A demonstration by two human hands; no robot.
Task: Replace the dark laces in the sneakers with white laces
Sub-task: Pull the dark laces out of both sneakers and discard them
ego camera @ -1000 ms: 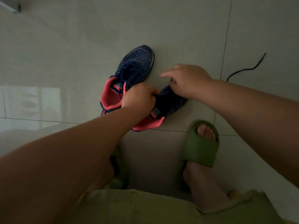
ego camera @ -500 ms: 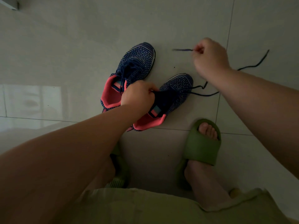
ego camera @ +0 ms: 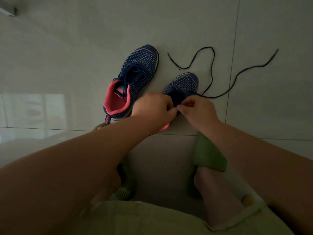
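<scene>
The left hand (ego camera: pixel 152 107) was curled on the tongue side of the nearer sneaker (ego camera: pixel 182 85), steadying it on the floor (ego camera: pixel 67 48), though what exactly its fingers gripped could not be made out in the dim light. The right hand (ego camera: pixel 198 109) met it over the same shoe's throat, thumb and forefinger pinched together on what looked like the dark lace (ego camera: pixel 225 78) where it left the eyelets. By my judgement the step in hand was the unthreading of this shoe: most of its lace already lay loose, trailing from the shoe in two long strands over the tiles to the right and beyond the toe, with both tips free. The next move would call for drawing the pinched stretch out through the last eyelets while the other hand kept the shoe from sliding. The second sneaker (ego camera: pixel 135 78) stood just beside it to the left, apart from both hands, its own dark lace still threaded and tied. Counted: two hands, two sneakers, two dark laces with one of them nearly out, and two green slippers (ego camera: pixel 208 156) on the person's feet below. No white lace showed anywhere in view, so the relacing looked not yet begun.
</scene>
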